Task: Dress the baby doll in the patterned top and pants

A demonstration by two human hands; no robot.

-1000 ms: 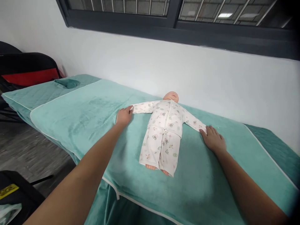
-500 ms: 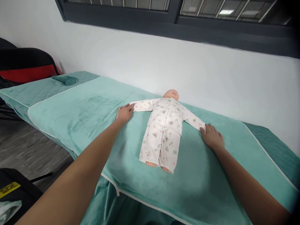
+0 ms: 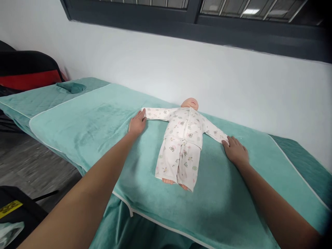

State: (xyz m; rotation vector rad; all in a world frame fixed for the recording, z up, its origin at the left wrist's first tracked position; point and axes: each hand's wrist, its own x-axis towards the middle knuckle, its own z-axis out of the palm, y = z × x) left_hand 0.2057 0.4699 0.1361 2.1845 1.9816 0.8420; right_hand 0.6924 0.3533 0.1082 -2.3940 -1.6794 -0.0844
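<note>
A baby doll (image 3: pixel 183 140) in white printed pyjamas lies on its back on a teal towel (image 3: pixel 98 121), arms spread wide, head toward the wall. My left hand (image 3: pixel 136 124) lies flat on the towel with its fingertips touching the end of the doll's left-side sleeve. My right hand (image 3: pixel 235 151) rests flat on the towel, fingers stretched out, touching the cuff of the other sleeve. Neither hand grips anything.
The towel covers a long teal-sheeted bed (image 3: pixel 31 100) set against a white wall under a dark window frame (image 3: pixel 192 26). A black and red chair (image 3: pixel 28 74) stands at the far left. A dark object with a yellow label (image 3: pixel 11 209) sits at the lower left.
The doll's left-side sleeve is now stretched straighter and further out, with my left hand following its cuff. My right hand has hardly moved.
</note>
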